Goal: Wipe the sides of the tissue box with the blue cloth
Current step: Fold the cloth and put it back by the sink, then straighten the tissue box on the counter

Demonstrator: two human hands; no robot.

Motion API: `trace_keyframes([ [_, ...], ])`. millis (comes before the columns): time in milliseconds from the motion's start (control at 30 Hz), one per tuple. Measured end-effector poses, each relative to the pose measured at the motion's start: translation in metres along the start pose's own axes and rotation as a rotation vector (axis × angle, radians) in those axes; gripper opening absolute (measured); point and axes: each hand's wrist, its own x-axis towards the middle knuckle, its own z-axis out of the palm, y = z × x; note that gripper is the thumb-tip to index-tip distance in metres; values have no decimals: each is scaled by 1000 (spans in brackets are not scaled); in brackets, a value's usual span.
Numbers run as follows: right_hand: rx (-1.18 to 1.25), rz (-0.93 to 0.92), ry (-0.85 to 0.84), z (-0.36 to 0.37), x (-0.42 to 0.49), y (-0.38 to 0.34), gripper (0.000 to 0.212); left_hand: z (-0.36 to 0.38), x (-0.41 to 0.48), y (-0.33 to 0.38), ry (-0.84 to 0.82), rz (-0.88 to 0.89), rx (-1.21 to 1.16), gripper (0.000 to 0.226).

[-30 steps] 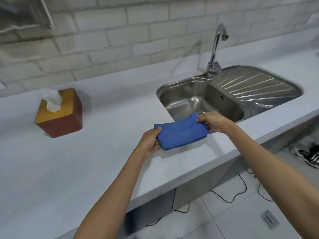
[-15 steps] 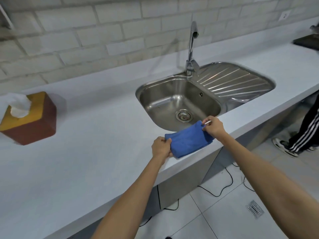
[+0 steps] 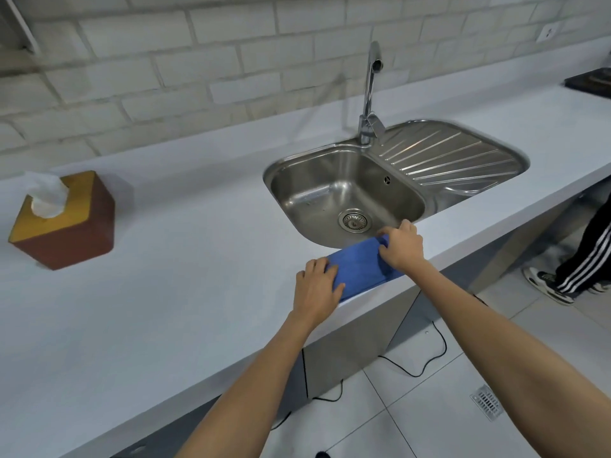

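The folded blue cloth (image 3: 360,269) lies on the white counter at its front edge, just before the sink. My left hand (image 3: 315,292) presses on its left end with fingers curled over the fabric. My right hand (image 3: 401,247) grips its right end. The tissue box (image 3: 71,226) stands far to the left on the counter, well apart from both hands. It is a reddish-brown cube with a yellow top and a white tissue (image 3: 46,196) sticking out.
A steel sink (image 3: 284,173) with drainboard and tall faucet (image 3: 370,94) sits behind the cloth. The white counter (image 3: 165,292) runs left to right under a brick wall. A dark tray (image 3: 588,82) is at far right. Another person's legs (image 3: 582,259) stand on the tiled floor.
The cloth has come down from a lifted position near the sink to the counter's front edge, and both hands have closed in over its ends. The view has shifted, too.
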Motion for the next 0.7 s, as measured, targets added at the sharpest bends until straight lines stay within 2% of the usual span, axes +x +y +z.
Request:
trace_keyframes([
  [100,42,-57,-30,-4,-1,-23,41,1,-3,-9,-88,30,18,58],
  [200,175,-107,-73,-8,2,-57,43,-13,-5,-24,-10,-12,-217,66],
  [333,367,-186,-174,-8,7,-118,41,-53,-8,-66,152,-316,-620,62],
  [433,423,-267,-233,-4,11,-176,38,-91,-12,-114,317,-535,-798,53],
  [567,562,-318,-313,2,16,-258,38,-135,-26,-183,458,-748,-900,49],
  [700,684,-358,-386,11,15,-348,38,-172,-50,-254,605,-944,-882,52],
])
